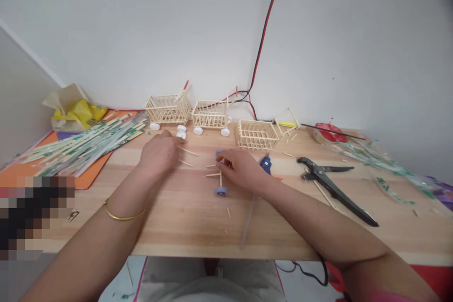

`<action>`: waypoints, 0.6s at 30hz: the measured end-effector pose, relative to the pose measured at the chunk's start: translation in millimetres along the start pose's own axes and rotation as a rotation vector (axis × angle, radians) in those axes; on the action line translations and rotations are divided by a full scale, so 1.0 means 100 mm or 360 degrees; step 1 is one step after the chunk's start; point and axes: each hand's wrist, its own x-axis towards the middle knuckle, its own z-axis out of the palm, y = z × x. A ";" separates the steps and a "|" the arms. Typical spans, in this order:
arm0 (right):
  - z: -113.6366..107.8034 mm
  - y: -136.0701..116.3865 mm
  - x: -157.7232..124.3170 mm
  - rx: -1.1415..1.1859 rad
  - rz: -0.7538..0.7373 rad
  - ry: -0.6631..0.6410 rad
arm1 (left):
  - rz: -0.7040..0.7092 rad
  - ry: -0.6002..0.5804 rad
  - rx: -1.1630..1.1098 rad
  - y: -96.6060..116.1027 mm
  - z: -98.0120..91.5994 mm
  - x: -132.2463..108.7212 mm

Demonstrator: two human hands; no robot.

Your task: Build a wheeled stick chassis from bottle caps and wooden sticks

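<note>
My right hand [239,167] is closed, thumb and fingers pinching the far end of a wooden wheel axle [221,180]. Blue-grey wheels sit at its two ends, the near one [221,191] plain to see, the far one partly behind my fingers. Short sticks point left from this axle. My left hand [159,155] is curled palm down, its fingertips beside a white wheel [181,135]. Two thin sticks [188,151] stick out to the right from under it; what the fingers hold is hidden.
Behind stand two wheeled stick carts [168,112] [210,115] and a stick basket [257,134] without visible wheels. Right of my hands lie a blue glue gun [266,164] and black pliers [329,184]. Wrapped sticks [92,144] lie left; a red dish [331,133] is back right.
</note>
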 end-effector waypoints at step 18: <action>0.08 0.02 0.01 0.0271 0.0121 -0.0096 | 0.0016 -0.0072 0.0018 -0.02 0.12 0.13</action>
